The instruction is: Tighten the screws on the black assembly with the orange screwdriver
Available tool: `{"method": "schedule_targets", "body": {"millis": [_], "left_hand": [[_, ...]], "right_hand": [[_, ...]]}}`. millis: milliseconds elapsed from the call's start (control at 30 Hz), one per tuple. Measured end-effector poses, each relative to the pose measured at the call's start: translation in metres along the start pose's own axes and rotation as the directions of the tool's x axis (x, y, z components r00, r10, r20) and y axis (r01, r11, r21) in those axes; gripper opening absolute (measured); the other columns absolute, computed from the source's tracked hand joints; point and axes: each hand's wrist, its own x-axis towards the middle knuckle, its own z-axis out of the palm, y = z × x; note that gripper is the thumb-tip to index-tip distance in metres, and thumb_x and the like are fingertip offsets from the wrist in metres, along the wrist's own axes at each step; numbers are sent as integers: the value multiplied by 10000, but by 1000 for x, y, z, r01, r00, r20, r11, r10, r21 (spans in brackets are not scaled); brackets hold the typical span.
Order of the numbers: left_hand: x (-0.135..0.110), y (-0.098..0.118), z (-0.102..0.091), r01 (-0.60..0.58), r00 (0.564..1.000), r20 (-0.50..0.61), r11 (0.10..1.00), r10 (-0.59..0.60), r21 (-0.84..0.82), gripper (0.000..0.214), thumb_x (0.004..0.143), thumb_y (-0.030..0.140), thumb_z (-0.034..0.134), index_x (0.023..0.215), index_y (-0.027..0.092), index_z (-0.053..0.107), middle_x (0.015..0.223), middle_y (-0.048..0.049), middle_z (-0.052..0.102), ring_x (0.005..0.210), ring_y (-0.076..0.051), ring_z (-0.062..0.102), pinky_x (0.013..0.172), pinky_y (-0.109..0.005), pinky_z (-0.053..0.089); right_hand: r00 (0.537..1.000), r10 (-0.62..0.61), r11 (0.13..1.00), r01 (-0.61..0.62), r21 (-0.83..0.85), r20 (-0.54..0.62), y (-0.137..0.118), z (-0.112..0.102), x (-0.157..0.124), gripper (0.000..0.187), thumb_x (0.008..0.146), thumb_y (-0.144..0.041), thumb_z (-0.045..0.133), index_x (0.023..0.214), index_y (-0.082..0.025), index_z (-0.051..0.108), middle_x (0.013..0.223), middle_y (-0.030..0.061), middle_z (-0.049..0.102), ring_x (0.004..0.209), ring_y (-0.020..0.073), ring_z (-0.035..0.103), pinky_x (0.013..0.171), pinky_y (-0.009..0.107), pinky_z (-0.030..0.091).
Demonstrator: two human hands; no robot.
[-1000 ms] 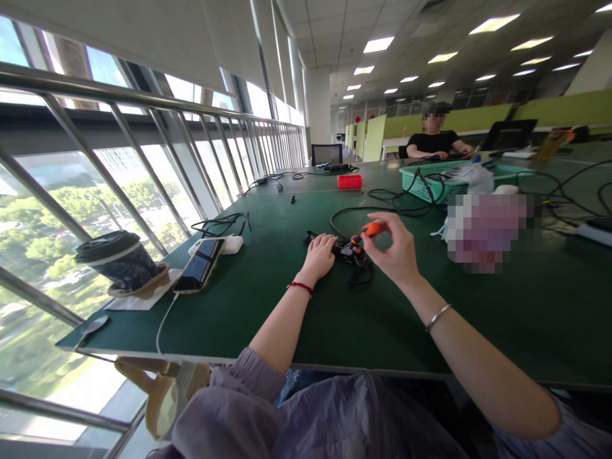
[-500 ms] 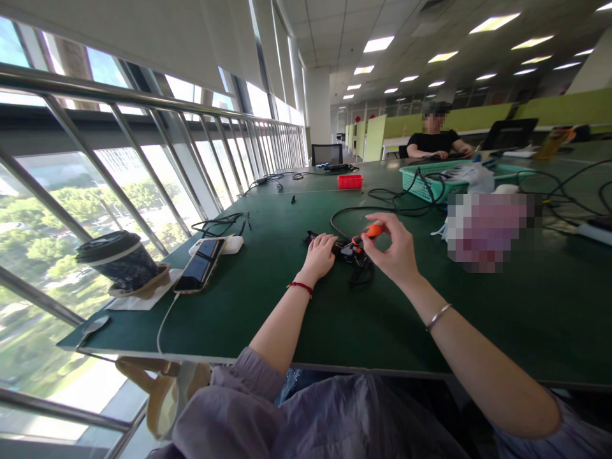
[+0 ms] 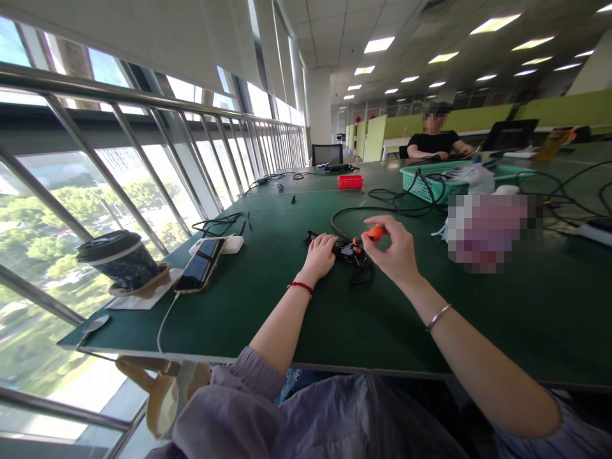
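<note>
Head view: wide lay the green worktop point(image 3: 268, 306), a teal basket point(image 3: 454, 188) toward its far right! On it, nearer, sat the black device point(image 3: 350, 254), left hand point(image 3: 321, 254) draped over one end, whether that grip clasped I couldn't tell; right hand point(image 3: 394, 248), grip pinched narrow, held the orange-handled tool point(image 3: 375, 233) at the other.

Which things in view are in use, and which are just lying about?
In use:
black device, under the left hand
orange-handled tool, held in the right hand

Apparently just lying about:
phone
lidded cup
red box
green basket
</note>
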Motion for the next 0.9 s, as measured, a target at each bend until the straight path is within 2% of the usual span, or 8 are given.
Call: {"method": "schedule_targets", "body": {"millis": [133, 200, 367, 500, 567, 633, 767, 900], "left_hand": [[0, -1, 0, -8, 1000, -5, 1000, 8, 6, 516, 836, 83, 404, 1337, 184, 472, 1425, -51, 473, 1380, -214, 314, 1186, -397, 230], [0, -1, 1, -8, 1000, -10, 1000, 8, 10, 514, 836, 84, 403, 1335, 188, 476, 1423, -47, 477, 1378, -212, 318, 1184, -396, 235], [0, -1, 1, -5, 1000, -5, 1000, 5, 14, 517, 836, 88, 405, 1339, 187, 476, 1428, -43, 475, 1380, -217, 315, 1182, -395, 241], [0, -1, 1, -2, 1000, -4, 1000, 2, 17, 515, 841, 92, 402, 1343, 185, 472, 1430, -44, 474, 1382, -213, 313, 1183, -393, 240], [0, -1, 1, -5, 1000, -3, 1000, 6, 18, 516, 842, 92, 402, 1347, 175, 470, 1431, -48, 473, 1383, -215, 310, 1185, -393, 238], [0, -1, 1, -6, 1000, -3, 1000, 6, 18, 517, 841, 92, 401, 1346, 180, 470, 1431, -45, 472, 1384, -215, 310, 1184, -398, 240], [0, -1, 0, -2, 1000, -2, 1000, 2, 16, 515, 841, 94, 397, 1339, 202, 473, 1426, -38, 476, 1381, -211, 316, 1183, -397, 241], [0, -1, 0, -7, 1000, -4, 1000, 7, 10, 515, 840, 93, 397, 1342, 186, 469, 1429, -49, 472, 1382, -214, 310, 1186, -397, 235]], "right_hand": [[999, 18, 999, -17, -29, 38, 1, 0, -1, 111, 795, -326, 600, 807, -217, 618, 683, 17, 620, 654, 185, 573, 677, 336, 477], [999, 14, 1000, -14, -11, 33, 0, 0, -1, 122, 785, -306, 610, 864, -214, 621, 685, 12, 615, 663, 188, 582, 691, 342, 483], [1000, -7, 998, 7, 58, 9, 0, 0, -1, 291, 750, -225, 605, 1041, -208, 587, 733, 5, 621, 741, 199, 612, 760, 361, 493], [999, -3, 1000, 4, -17, 38, 0, 0, -1, 122, 781, -296, 609, 876, -221, 618, 633, -5, 586, 673, 190, 580, 721, 345, 485], [999, 3, 999, -1, -43, 44, 0, 0, -1, 99, 795, -322, 600, 801, -224, 614, 638, 4, 600, 662, 186, 572, 713, 341, 480], [999, 7, 999, -5, -35, 33, -1, 0, -1, 106, 789, -318, 602, 836, -224, 615, 678, 8, 619, 670, 183, 575, 716, 341, 482], [1000, -3, 999, 3, 39, 3, -2, 0, 0, 259, 757, -252, 598, 1014, -221, 586, 738, -2, 626, 702, 181, 602, 769, 359, 492], [1000, 4, 1000, -4, 17, 19, -1, 0, 0, 214, 768, -282, 606, 973, -221, 602, 668, -7, 593, 687, 192, 592, 739, 359, 491]]}}
